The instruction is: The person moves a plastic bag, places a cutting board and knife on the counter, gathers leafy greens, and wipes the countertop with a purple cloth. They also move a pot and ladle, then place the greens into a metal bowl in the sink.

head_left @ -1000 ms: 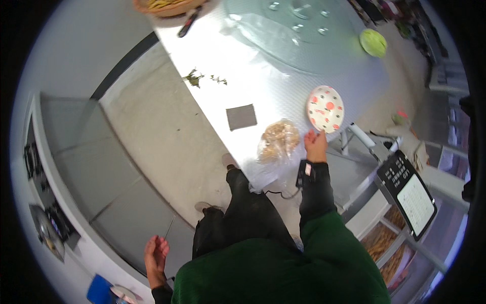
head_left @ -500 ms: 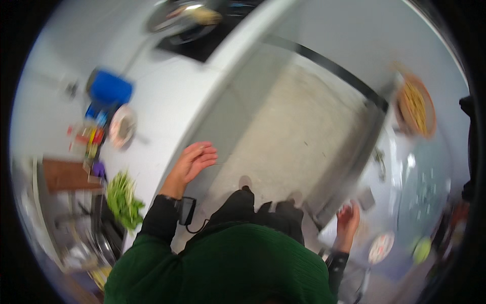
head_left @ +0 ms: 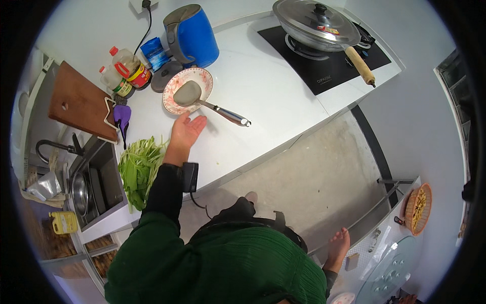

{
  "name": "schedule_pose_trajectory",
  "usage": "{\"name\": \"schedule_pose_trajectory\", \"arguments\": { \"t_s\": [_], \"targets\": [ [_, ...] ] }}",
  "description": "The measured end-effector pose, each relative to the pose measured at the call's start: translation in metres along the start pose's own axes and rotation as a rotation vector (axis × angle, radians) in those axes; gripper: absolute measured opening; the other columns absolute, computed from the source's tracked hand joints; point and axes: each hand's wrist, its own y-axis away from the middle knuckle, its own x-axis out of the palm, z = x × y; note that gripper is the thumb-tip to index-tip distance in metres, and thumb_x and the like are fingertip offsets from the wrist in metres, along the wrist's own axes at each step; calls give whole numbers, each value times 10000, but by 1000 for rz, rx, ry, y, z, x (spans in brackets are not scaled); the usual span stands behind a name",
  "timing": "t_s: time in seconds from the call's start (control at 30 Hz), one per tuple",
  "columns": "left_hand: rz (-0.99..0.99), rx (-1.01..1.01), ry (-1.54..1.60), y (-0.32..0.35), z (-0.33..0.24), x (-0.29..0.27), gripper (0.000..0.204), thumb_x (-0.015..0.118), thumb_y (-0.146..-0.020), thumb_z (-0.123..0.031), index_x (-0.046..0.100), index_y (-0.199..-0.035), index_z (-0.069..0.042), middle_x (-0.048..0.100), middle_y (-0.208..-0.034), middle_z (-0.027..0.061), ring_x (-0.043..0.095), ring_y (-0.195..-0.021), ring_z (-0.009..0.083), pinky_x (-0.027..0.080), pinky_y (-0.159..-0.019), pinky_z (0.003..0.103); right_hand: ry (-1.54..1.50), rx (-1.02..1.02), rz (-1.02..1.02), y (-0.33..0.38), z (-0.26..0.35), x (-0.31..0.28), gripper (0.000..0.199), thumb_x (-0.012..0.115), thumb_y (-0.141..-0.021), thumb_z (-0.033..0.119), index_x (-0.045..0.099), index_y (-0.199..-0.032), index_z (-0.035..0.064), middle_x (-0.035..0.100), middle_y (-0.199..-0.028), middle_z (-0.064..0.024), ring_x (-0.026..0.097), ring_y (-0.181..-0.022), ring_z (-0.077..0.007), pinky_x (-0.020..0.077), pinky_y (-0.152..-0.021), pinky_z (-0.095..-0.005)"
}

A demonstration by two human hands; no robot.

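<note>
My left hand (head_left: 187,133) is over the counter with its fingers apart and palm partly up, holding nothing. Its fingertips come to the near rim of a pink-patterned plate (head_left: 205,77); whether they touch it I cannot tell. A metal wok spatula (head_left: 188,94) rests across that plate, its handle (head_left: 228,115) sticking out over the white worktop. Leafy greens (head_left: 139,172) lie beside my left forearm. My right hand (head_left: 338,247) hangs low at my right side, fingers loosely apart with nothing in them, near a table with a small block (head_left: 352,261) on it.
A lidded wok (head_left: 316,25) stands on the black hob (head_left: 324,76), its wooden handle (head_left: 360,67) pointing toward me. Behind the plate are a blue kettle (head_left: 197,38) and sauce bottles (head_left: 130,68). A cutting board (head_left: 83,104) and sink (head_left: 101,177) are left; an orange basket (head_left: 418,209) is right.
My view has turned left toward the worktop. My left hand has moved from above the floor beside the counter edge to the plate's near side. My right hand stays low at my side.
</note>
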Motion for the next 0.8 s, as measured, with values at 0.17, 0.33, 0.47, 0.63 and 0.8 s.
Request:
{"name": "schedule_pose_trajectory", "arguments": {
  "t_s": [0.17,0.33,0.47,0.63,0.8],
  "targets": [
    [86,-116,27,-52,-21,-3,358,394,-888,-56,361,-1199,119,440,-1221,292,466,-1144,397,410,-990,499,10,-5,-77,10,-8,9,246,561,-874,332,558,-1003,123,569,-706,-4,518,-566,-117,414,-490,-268],
    [544,198,-317,-72,-24,-33,321,378,-896,-40,448,-1148,146,506,-1196,224,508,-1114,279,384,-1015,361,16,-28,-54,21,-8,15,202,590,-862,284,567,-974,117,557,-698,-7,507,-555,-122,402,-481,-267],
    [587,116,-465,-70,-37,-35,366,391,-857,16,407,-1206,122,473,-1245,210,464,-1153,295,358,-1033,389,-27,-23,-140,30,-3,22,213,584,-868,242,566,-997,74,540,-708,-47,473,-549,-126,391,-483,-271],
    [278,-148,-268,-45,-12,13,489,393,-812,86,319,-1296,97,417,-1307,222,394,-1225,364,339,-1060,461,-59,-44,-94,36,-3,4,205,555,-887,257,568,-982,75,564,-726,-29,519,-568,-107,442,-507,-250],
    [378,-335,-430,35,100,54,499,414,-808,94,312,-1297,104,423,-1288,250,423,-1200,389,397,-1022,461,-171,-40,-122,49,-5,-63,202,516,-912,243,551,-1000,65,571,-729,-32,536,-568,-105,457,-518,-239]
  ]
}}
